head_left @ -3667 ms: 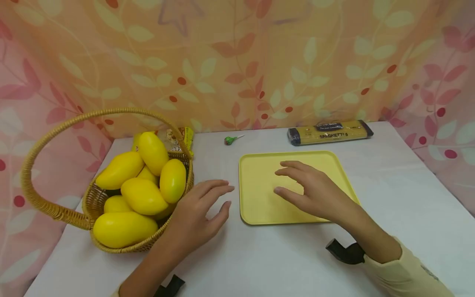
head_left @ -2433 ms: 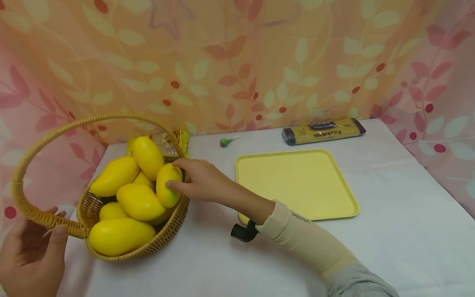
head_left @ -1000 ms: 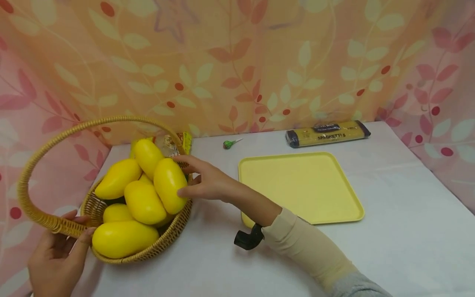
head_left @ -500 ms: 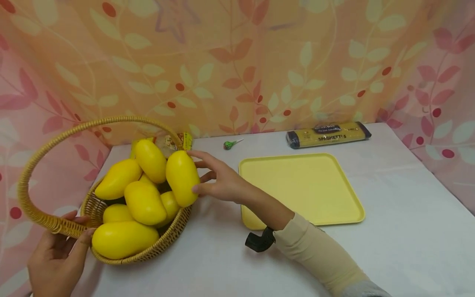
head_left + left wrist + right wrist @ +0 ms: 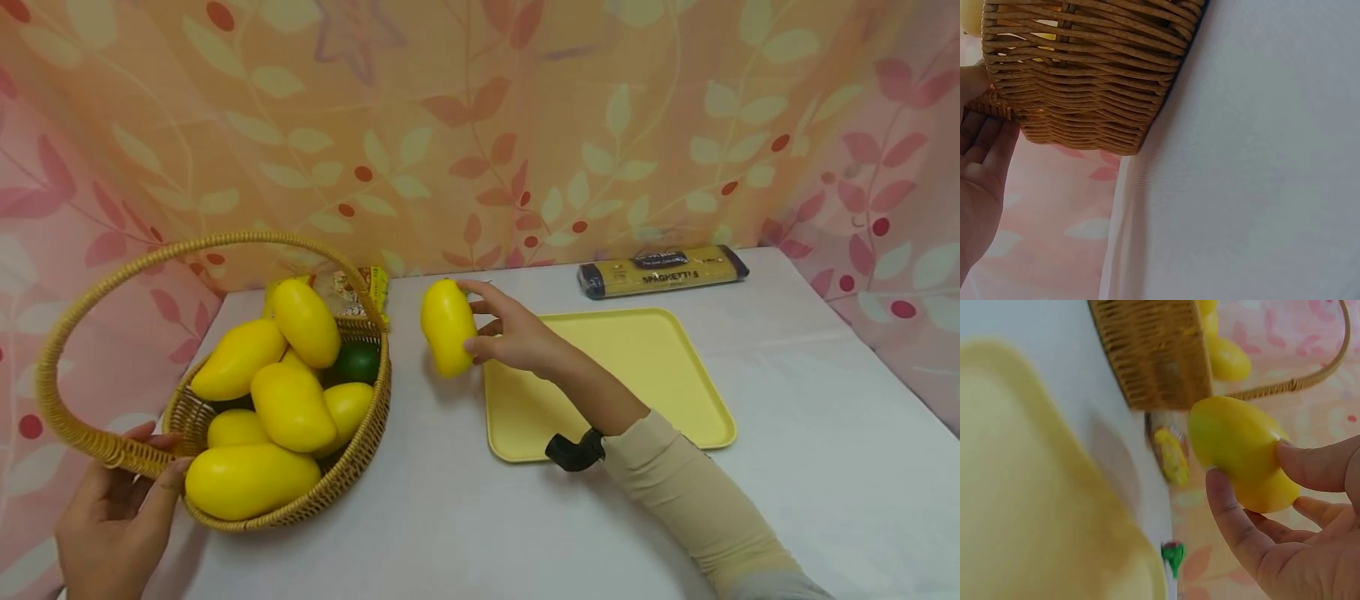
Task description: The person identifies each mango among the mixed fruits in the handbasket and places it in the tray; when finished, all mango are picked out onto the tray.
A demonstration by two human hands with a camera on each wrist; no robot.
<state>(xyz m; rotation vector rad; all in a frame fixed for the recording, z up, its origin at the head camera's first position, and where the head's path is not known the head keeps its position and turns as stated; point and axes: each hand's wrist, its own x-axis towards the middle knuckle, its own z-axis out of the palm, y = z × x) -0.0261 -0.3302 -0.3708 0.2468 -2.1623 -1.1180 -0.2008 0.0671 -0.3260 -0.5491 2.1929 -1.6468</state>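
Smooth yellow oval fruit (image 5: 448, 327) aloft, brown wicker basket (image 5: 371, 432) likely steadied
Head view: the right grip (image 5: 517, 333) pinches the fruit, a pale-yellow rectangular tray (image 5: 660, 358) below and right of it. Left wrist view: the left grip (image 5: 980, 181) pinches the basket's handle foot, perhaps against tipping. Right wrist view: thumb opposes fingertips (image 5: 1222, 487), probably securing the curved sides.

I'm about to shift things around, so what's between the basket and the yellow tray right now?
In the head view, a mango held by the right hand hangs over the white tablecloth between the basket and the yellow tray.
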